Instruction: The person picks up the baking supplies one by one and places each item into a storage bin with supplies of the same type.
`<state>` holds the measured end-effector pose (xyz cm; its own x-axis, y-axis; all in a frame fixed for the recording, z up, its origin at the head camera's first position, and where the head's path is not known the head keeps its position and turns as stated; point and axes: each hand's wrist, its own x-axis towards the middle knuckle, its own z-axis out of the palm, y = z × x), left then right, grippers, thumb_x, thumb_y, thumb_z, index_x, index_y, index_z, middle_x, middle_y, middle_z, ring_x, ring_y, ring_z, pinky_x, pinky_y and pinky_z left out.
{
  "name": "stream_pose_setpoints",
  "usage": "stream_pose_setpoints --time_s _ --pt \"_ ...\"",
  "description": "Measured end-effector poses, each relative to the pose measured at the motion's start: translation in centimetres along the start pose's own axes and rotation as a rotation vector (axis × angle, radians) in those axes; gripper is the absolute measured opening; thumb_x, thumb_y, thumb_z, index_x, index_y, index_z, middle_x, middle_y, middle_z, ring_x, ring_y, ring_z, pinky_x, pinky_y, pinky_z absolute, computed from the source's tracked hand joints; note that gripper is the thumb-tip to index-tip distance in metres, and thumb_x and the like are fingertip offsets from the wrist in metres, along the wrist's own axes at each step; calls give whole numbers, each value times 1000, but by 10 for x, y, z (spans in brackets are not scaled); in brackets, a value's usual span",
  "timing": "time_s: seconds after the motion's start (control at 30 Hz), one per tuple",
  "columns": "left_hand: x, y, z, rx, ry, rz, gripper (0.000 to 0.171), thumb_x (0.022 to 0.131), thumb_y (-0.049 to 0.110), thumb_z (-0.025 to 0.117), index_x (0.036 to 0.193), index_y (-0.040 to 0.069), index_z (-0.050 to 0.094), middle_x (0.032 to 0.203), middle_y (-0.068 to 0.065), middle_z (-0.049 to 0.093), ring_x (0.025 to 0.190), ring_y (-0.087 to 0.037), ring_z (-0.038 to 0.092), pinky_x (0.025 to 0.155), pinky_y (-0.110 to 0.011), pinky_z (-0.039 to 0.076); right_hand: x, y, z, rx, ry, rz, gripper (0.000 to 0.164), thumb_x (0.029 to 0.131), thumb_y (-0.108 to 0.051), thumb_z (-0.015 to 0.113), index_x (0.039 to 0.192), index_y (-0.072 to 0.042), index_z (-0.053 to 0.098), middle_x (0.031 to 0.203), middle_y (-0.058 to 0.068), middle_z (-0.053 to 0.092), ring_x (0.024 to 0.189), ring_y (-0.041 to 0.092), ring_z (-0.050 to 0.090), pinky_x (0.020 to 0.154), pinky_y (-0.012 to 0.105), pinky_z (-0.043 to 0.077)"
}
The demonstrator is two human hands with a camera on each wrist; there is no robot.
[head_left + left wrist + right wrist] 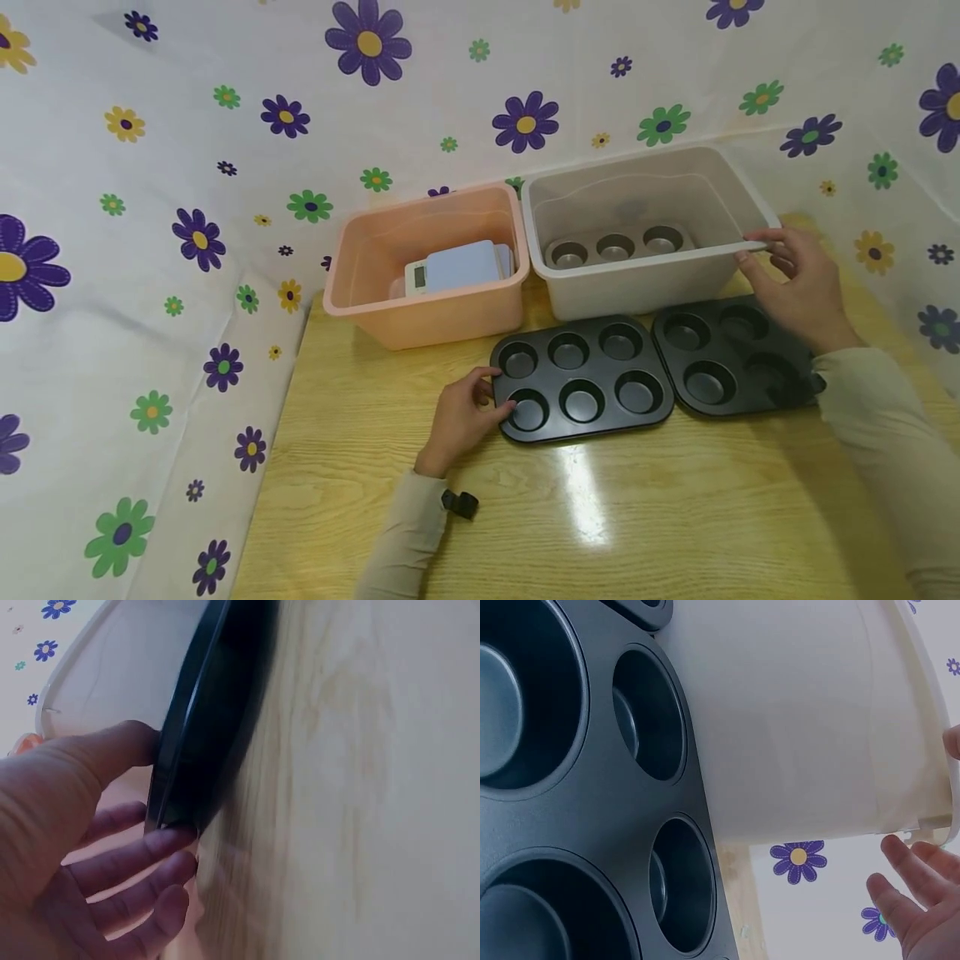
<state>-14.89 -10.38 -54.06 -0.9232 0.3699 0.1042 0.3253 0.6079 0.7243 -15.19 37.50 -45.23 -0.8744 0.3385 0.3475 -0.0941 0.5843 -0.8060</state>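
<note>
My left hand (461,421) holds the left edge of a dark six-cup muffin tin (600,369) on the table. The left wrist view shows the thumb on one face of the tin (176,735) and fingertips against its underside. My right hand (802,287) pinches the right front corner of the white bin's rim, thumb and fingers on either side. Inside that white bin (637,287) lies a brownish muffin tin (638,242). Below my right hand, a second dark muffin tin (723,354) sits against the first one, partly hidden by the hand and forearm.
A peach bin (442,321) stands left of the white one, holding a kitchen scale (461,267) with a pale blue top. Both bins are at the back of the wooden table (360,467), close to a flower-patterned cloth backdrop (420,108).
</note>
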Motion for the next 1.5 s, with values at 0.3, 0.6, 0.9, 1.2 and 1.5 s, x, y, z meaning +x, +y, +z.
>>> stream_pose_setpoints --time_s 0.3,0.6,0.9,1.2,1.5 --pt "1 5 12 -94 67 -16 49 87 7 86 135 6 75 89 -13 74 67 -5 61 62 -18 51 -2 3 5 -1 6 -10 44 105 -24 71 142 -1 63 126 -36 45 128 -13 49 114 16 45" --pt "1 7 8 -625 -39 -148 51 96 -11 71 144 5 69 115 -20 63 72 -8 74 62 -18 59 -3 3 3 -39 -18 4 46 107 -28 68 144 -2 60 126 -35 42 134 -4 50 119 25 44" --pt "-4 10 -5 -869 -121 -235 59 99 -10 70 155 8 61 119 -5 64 79 -14 79 63 -26 65 -3 3 5 -42 -18 12 46 107 -28 67 144 -2 58 127 -35 42 135 -1 51 121 33 45" --pt "-11 21 -26 -1009 -105 -208 65 99 -13 68 160 2 53 133 -2 63 95 -11 76 75 -28 68 -1 4 5 53 23 -9 40 104 -21 75 139 -4 67 124 -33 58 119 -17 58 107 11 52" --pt "-14 41 -43 -1133 -148 -132 67 100 -15 62 162 3 50 139 -5 62 100 -12 79 78 -33 68 -3 3 3 34 40 1 42 103 -22 77 140 -5 70 124 -33 61 119 -18 59 91 1 49"
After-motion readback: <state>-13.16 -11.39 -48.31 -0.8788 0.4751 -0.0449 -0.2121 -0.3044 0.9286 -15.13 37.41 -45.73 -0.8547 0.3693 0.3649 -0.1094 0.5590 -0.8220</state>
